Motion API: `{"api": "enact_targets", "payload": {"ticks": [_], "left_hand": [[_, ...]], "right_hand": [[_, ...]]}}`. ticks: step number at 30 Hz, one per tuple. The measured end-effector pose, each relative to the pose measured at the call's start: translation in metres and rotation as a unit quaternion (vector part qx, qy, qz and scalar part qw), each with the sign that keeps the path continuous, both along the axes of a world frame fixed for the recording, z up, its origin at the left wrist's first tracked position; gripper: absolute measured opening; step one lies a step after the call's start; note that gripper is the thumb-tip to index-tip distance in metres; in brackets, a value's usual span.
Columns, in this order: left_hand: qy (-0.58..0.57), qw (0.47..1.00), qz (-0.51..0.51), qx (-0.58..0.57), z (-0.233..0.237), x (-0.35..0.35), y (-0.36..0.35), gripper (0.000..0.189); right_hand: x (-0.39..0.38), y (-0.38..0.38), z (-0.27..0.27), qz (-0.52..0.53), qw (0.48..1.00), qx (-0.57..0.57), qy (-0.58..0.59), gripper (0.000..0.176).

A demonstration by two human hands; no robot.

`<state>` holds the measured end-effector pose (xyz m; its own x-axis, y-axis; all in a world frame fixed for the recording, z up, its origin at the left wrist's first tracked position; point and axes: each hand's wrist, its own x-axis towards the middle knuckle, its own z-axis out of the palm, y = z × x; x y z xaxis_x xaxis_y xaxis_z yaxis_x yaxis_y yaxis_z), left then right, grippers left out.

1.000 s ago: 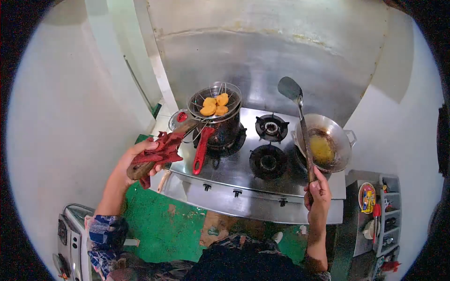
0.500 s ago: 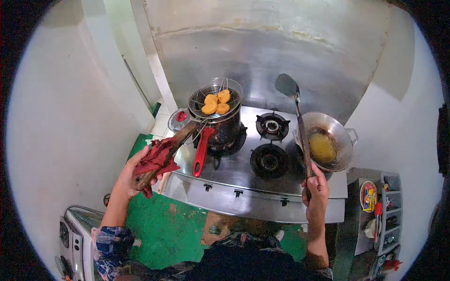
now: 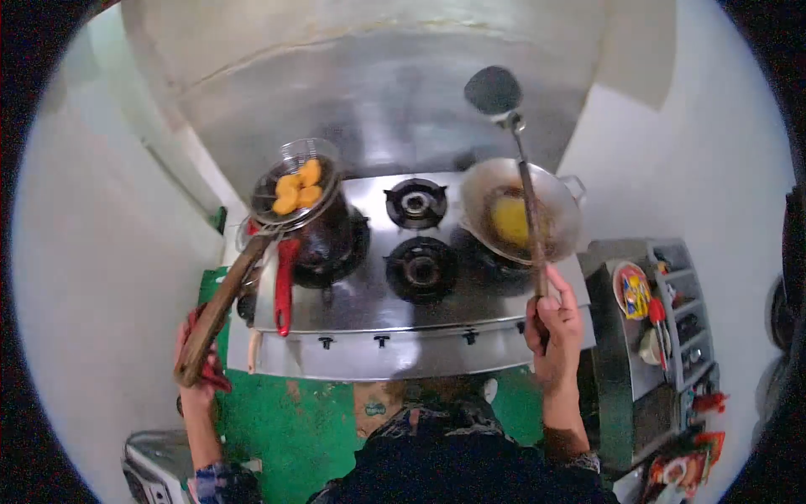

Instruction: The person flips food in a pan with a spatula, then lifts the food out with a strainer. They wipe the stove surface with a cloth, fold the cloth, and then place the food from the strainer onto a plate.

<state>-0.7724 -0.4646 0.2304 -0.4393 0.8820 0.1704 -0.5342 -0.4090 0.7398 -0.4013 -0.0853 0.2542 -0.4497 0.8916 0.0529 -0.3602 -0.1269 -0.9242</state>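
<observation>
My left hand point(image 3: 195, 351) is closed on a dark red cloth point(image 3: 220, 376), partly hidden behind the wooden handle point(image 3: 220, 312) of a wire strainer. Several golden fried pieces point(image 3: 298, 186) lie in the strainer's basket point(image 3: 267, 186), which overlaps the top of a dark pot point(image 3: 326, 233). My right hand point(image 3: 556, 323) grips a long spatula point(image 3: 527, 181) by its wooden handle, the dark blade raised and pointing away from me. Beyond that hand, the spatula's shaft crosses in front of a two-handled wok point(image 3: 561, 206) with yellow oil point(image 3: 510, 220) at its bottom.
A steel stove point(image 3: 361, 315) carries the pot, the wok and two uncovered burners point(image 3: 421, 267). From beside the pot, a red handle point(image 3: 285, 290) points toward me. At right, a side counter holds a plate of colourful packets point(image 3: 635, 296) beside a grey divided rack point(image 3: 684, 290).
The view has turned right, so the stove appears further left. My left hand sits lower by the strainer handle's end. The spatula has risen and now overlaps the wok in view.
</observation>
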Motion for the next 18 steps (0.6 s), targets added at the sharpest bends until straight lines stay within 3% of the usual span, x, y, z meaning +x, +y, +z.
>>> {"api": "enact_targets", "payload": {"ticks": [1, 2, 4, 6, 8, 10, 13, 14, 15, 16, 18], "left_hand": [[0.020, 0.971, 0.196, -0.136, -0.028, -0.002, -0.019, 0.042], [0.044, 0.885, 0.381, -0.264, -0.054, -0.002, -0.033, 0.042], [0.020, 0.888, 0.425, -0.174, -0.043, 0.051, 0.001, 0.042], [-0.019, 0.912, 0.311, -0.267, -0.060, 0.055, -0.014, 0.043], [-0.014, 0.897, 0.312, -0.313, -0.078, 0.089, -0.002, 0.043], [0.069, 0.894, 0.234, -0.376, -0.101, 0.116, 0.007, 0.054], [0.050, 0.920, 0.159, -0.354, -0.151, 0.146, 0.031, 0.050], [-0.004, 0.895, 0.143, -0.422, -0.156, 0.162, 0.043, 0.049], [-0.058, 0.862, 0.127, -0.487, -0.161, 0.181, 0.057, 0.048], [-0.055, 0.862, 0.122, -0.489, -0.161, 0.204, 0.081, 0.048], [-0.061, 0.944, 0.106, -0.306, -0.155, 0.247, 0.138, 0.047]], "right_hand": [[0.012, 0.003, 0.000, -0.039, 0.999, 0.002, 0.020, 0.053], [0.024, 0.008, -0.002, -0.055, 0.998, 0.000, 0.017, 0.053], [0.052, 0.019, -0.008, -0.178, 0.983, -0.004, 0.041, 0.049], [0.087, 0.028, -0.017, -0.190, 0.980, 0.014, 0.060, 0.045], [0.121, 0.043, -0.051, -0.297, 0.954, -0.002, -0.031, 0.041], [0.150, 0.051, -0.084, -0.349, 0.927, -0.024, -0.133, 0.036], [0.196, 0.071, -0.173, -0.360, 0.908, -0.010, -0.215, 0.036], [0.204, 0.079, -0.201, -0.373, 0.892, -0.011, -0.255, 0.036], [0.232, 0.097, -0.265, -0.361, 0.876, 0.063, -0.312, 0.036], [0.239, 0.109, -0.302, -0.365, 0.874, 0.060, -0.314, 0.036], [0.249, 0.136, -0.346, -0.311, 0.883, 0.026, -0.351, 0.035]]}}
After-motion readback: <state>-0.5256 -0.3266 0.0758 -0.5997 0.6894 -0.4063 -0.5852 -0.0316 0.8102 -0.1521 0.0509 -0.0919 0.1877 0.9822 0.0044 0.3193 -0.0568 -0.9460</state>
